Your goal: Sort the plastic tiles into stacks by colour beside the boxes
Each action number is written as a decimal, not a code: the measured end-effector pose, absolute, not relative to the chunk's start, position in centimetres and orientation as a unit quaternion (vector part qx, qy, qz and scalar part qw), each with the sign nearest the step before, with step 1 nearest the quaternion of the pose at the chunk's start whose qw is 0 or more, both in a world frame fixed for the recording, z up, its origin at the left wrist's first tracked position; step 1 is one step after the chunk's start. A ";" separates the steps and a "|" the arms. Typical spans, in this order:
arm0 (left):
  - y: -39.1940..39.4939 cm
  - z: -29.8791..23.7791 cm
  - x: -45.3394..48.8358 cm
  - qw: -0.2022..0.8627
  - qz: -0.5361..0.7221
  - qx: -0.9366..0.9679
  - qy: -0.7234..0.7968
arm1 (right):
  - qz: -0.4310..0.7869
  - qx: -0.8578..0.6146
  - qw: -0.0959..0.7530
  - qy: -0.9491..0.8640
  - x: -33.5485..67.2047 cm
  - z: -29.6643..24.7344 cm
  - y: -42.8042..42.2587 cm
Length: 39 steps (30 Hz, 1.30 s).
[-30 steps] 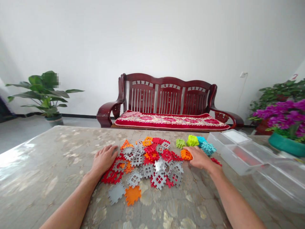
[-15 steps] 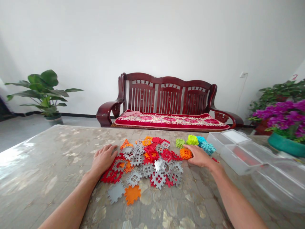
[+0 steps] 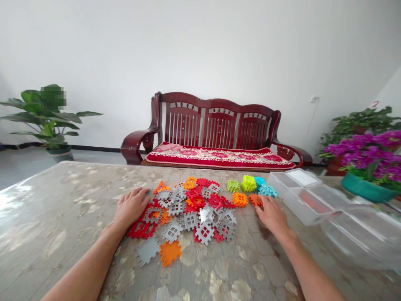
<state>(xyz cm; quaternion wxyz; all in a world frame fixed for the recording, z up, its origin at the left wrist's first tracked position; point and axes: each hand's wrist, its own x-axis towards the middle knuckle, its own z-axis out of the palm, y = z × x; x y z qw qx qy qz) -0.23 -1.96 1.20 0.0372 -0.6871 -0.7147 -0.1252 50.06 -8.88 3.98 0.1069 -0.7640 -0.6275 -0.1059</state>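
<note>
My left hand (image 3: 131,205) lies flat on the table, fingers stretched out, its fingertips beside the left edge of a loose pile of toothed interlocking tiles (image 3: 189,220) in grey, red and orange. My right hand (image 3: 273,215) is at the right, its thumb and fingers around a reddish-orange interlocking tile block (image 3: 255,200), partly hidden by the fingers. Just left of that block sits an orange tile block (image 3: 239,200). Behind them stand a dull green block (image 3: 233,185), a lime-green block (image 3: 248,183) and blue tile blocks (image 3: 267,190).
Clear plastic boxes with compartments (image 3: 300,200) stand on the table (image 3: 75,234) at the right. A teal pot of purple flowers (image 3: 366,187) is further right. Beyond the table are a dark red wooden bench (image 3: 216,129) and a potted plant (image 3: 59,138).
My right hand has let go of the orange block and shifted slightly right and nearer. The reddish-orange block now shows beside the orange one. My left hand stays put; the view has turned slightly.
</note>
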 end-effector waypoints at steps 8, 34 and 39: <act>-2.1 1.6 -0.1 0.029 -0.123 -0.685 -0.718 | -0.118 -0.792 0.044 -0.597 48.4 4.8 -8.5; -2.7 2.0 0.5 0.021 -0.148 -0.677 -0.720 | -0.015 -0.556 0.293 -0.778 40.7 3.3 -9.6; -2.7 2.1 0.6 0.018 -0.158 -0.677 -0.718 | -0.003 -0.531 0.283 -0.799 36.9 5.4 -9.4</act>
